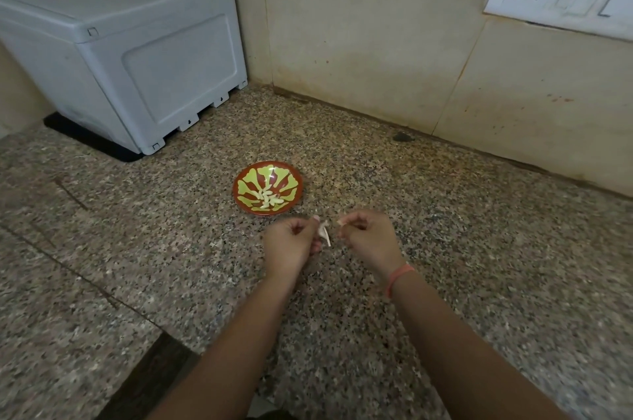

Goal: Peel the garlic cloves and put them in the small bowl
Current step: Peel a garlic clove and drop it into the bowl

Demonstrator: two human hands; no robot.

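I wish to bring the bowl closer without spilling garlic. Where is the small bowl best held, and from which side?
Likely best: pinch the small bowl at its right rim, coming from the right, thumb above and the rest beneath the flared edge. Its shallow shape offers no wall to wrap. The peeled cloves lie in the middle, leaving the rim bare.

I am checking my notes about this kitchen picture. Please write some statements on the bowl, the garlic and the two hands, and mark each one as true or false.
1. The small bowl already holds peeled cloves. True.
2. The left hand holds a garlic clove. True.
3. The bowl stands on the grey box. False: it stands on the speckled counter, apart from the box.
4. The wristband is on the left wrist. False: it is on the right wrist.
5. The right hand rests inside the bowl. False: it is beside the left hand, nearer the person.
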